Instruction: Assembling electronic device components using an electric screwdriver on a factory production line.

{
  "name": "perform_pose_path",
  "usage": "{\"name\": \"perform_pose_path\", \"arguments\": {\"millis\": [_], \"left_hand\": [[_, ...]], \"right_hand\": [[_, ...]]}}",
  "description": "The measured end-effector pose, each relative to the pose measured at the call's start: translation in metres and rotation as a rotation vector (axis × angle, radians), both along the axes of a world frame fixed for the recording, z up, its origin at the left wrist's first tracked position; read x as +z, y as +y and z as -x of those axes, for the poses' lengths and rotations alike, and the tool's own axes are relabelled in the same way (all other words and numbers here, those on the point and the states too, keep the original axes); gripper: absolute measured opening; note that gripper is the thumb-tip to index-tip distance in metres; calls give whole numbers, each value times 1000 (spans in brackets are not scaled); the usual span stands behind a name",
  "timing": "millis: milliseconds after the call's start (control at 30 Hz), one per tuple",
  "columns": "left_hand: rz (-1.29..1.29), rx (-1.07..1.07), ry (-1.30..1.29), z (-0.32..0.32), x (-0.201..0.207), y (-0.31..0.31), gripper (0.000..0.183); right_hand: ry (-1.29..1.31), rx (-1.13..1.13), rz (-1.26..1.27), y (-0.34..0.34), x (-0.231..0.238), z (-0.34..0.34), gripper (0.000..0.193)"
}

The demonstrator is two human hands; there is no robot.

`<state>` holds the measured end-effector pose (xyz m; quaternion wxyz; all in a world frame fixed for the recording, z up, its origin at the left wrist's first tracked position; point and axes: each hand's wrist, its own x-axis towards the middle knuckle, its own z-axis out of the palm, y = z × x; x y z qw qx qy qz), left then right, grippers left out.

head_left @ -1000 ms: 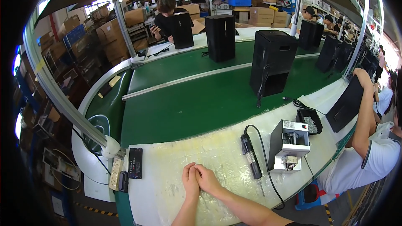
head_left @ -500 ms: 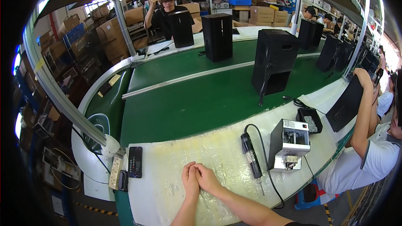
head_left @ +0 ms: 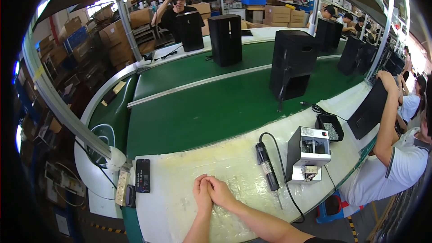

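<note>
On the plastic-covered white worktop, my left hand and my right hand rest against each other, fingers curled and pressed together. No object shows in either hand, though the space between the palms is hidden. To their right lies a black electric screwdriver with a long bit and a cable. Beyond it stands a boxy metal screw feeder. A black tray of screws sits behind the feeder. A dark phone lies flat at the worktop's left, beside a power strip.
Green conveyor belts carry tall black speaker-like cabinets, some with cords. At right, a co-worker holds a black panel. Another person stands across the belts. A metal post rises at left.
The whole view has shifted slightly. One black cabinet on the far belt has moved a little left. My hands stay together in the same place. The person across has shifted their head and raised hand.
</note>
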<state>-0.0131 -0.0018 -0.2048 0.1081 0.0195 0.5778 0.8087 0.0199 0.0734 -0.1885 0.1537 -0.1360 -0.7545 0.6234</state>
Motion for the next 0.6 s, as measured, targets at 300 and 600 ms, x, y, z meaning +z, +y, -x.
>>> {"name": "perform_pose_path", "arguments": {"millis": [300,600], "left_hand": [[-25,-5,19,14,-25,-11,20],[-95,3,-79,3,0,2,30]], "right_hand": [[51,9,7,-7,-10,7,23],[66,10,-62,-4,-10,5,20]]}}
